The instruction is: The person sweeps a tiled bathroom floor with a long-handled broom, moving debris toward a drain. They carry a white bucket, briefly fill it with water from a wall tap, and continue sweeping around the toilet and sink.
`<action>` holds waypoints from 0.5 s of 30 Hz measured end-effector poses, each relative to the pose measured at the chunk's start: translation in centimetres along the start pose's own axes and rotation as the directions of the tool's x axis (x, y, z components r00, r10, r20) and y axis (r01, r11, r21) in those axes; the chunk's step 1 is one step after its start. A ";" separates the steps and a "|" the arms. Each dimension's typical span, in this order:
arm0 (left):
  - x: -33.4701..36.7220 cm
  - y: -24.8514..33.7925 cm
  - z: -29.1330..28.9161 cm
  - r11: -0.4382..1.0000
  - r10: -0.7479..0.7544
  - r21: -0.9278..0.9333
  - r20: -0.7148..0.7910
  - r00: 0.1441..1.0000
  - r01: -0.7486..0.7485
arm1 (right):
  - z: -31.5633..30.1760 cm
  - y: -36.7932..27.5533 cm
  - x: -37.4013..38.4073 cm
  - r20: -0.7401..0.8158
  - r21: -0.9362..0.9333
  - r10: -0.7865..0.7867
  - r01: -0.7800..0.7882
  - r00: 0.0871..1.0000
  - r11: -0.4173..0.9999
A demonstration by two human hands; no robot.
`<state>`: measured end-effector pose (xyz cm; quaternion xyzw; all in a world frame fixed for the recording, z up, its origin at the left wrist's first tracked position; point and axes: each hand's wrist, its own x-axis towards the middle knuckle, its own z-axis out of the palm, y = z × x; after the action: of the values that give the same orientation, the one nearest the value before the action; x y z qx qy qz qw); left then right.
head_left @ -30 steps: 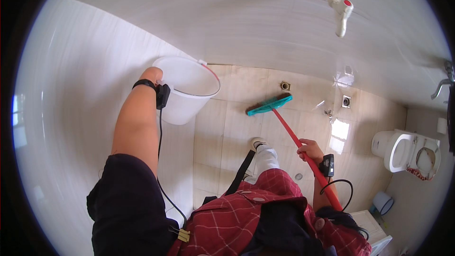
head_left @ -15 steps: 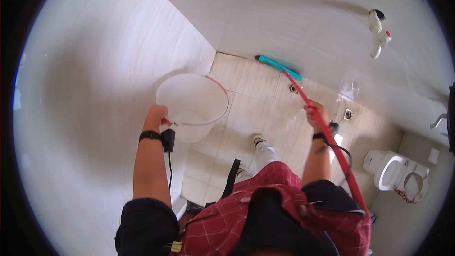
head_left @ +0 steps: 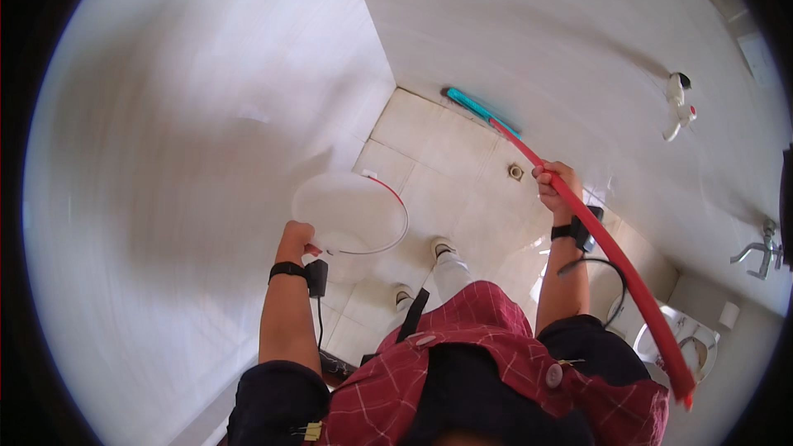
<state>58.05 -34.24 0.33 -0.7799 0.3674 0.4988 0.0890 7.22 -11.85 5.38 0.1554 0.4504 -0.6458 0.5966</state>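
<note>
My left hand is closed on the rim of a white bucket, whose thin wire handle with a red section lies around the opening. The bucket hangs low near the left wall, its mouth turned up toward me. In my right hand is the red pole of a floor squeegee, slanting from beside my right arm out to the far floor. Its teal head rests on the tiles along the foot of the far wall. The bucket's underside is hidden.
A round floor drain sits in the tiled floor near the squeegee head. White taps and a metal tap stick out of the right wall. Behind my right arm stands a white toilet. My feet are below, between the hands.
My view has turned and shifted. The bucket and my left hand appear lower and slightly right in the picture. The squeegee head stays by the wall, with its pole still in my right hand.
</note>
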 end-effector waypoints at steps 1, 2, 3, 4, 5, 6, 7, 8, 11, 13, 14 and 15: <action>0.2 -0.7 0.1 1.000 0.005 -0.007 -0.012 1.000 -0.005 | 0.2 0.6 2.5 0.005 0.035 0.027 -0.027 1.000 0.999; 0.4 -1.6 0.2 0.997 0.016 -0.073 0.005 1.000 -0.016 | 0.2 1.6 5.0 -0.065 0.071 0.035 -0.030 0.997 0.997; 0.7 -2.5 0.2 0.989 0.044 -0.144 -0.003 0.999 -0.044 | 0.6 3.1 8.2 -0.070 0.078 0.068 -0.063 0.995 0.995; 1.0 -3.2 0.3 0.969 0.094 -0.229 0.013 0.995 -0.089 | 1.1 4.4 11.4 -0.226 0.092 0.053 -0.033 0.973 0.995; 1.3 -4.1 0.2 0.956 0.155 -0.254 0.020 0.988 -0.145 | 1.4 5.6 13.8 -0.242 0.038 -0.007 0.017 0.970 0.999; 1.6 -4.8 0.0 0.949 0.111 -0.295 -0.004 0.994 -0.107 | 1.5 6.3 15.3 -0.182 -0.061 0.039 -0.051 0.983 0.997; 1.9 -5.6 0.2 0.933 0.125 -0.342 0.008 0.992 -0.114 | 1.3 7.0 16.1 -0.172 -0.151 0.052 -0.079 0.984 0.985; 2.6 -5.8 0.5 0.918 0.124 -0.385 0.035 0.992 -0.101 | 1.2 6.6 16.5 -0.207 -0.250 0.023 -0.076 0.978 0.965; 4.0 -6.3 1.0 0.904 0.123 -0.421 0.098 0.988 -0.070 | 0.2 5.1 14.0 -0.261 -0.284 0.143 -0.217 0.955 0.934; 4.3 -6.1 1.1 0.903 0.156 -0.420 0.119 0.981 -0.093 | -0.6 2.7 10.7 -0.222 -0.256 0.277 -0.330 0.935 0.909; 4.4 -6.0 1.1 0.907 0.170 -0.407 0.121 0.978 -0.108 | -1.4 1.4 8.5 -0.197 -0.281 0.352 -0.396 0.915 0.874; 4.2 -5.6 1.2 0.915 0.209 -0.372 0.115 0.971 -0.153 | -2.2 -0.1 5.4 -0.251 -0.306 0.378 -0.443 0.891 0.843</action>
<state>61.91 -31.63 -5.05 -0.7048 0.3326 0.6221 -0.0744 5.08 -13.63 0.26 0.1960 0.5676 -0.3936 0.6960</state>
